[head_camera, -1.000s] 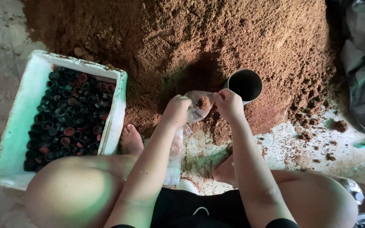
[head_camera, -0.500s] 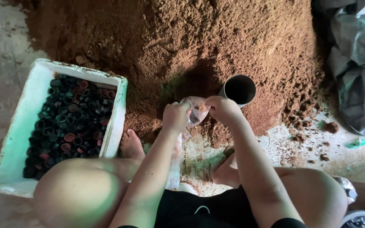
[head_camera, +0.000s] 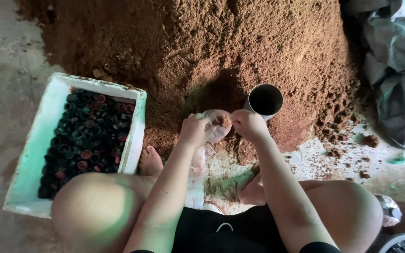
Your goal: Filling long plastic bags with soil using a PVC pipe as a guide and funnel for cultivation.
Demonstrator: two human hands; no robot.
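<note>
1. Small clear plastic bag part-filled with brown soil sits right between both hands, at the foot of the big heap of reddish-brown soil, just above the floor.
2. Left hand grips the bag's left edge, fingers curled tight on the plastic.
3. Right hand pinches the bag's right rim, fingers closed on it, holding the mouth open.
4. Just beside the right hand, a grey cylindrical pipe section with a dark hollow stands in the soil, mouth up.
5. Beneath the left forearm, a strip of clear plastic bags hangs down toward the pale, soil-speckled concrete floor.
6. Off to the left, a white foam box full of small black and reddish round caps rests beside the person's knee.
7. Far right, crumpled grey plastic sheeting borders the heap.
</note>
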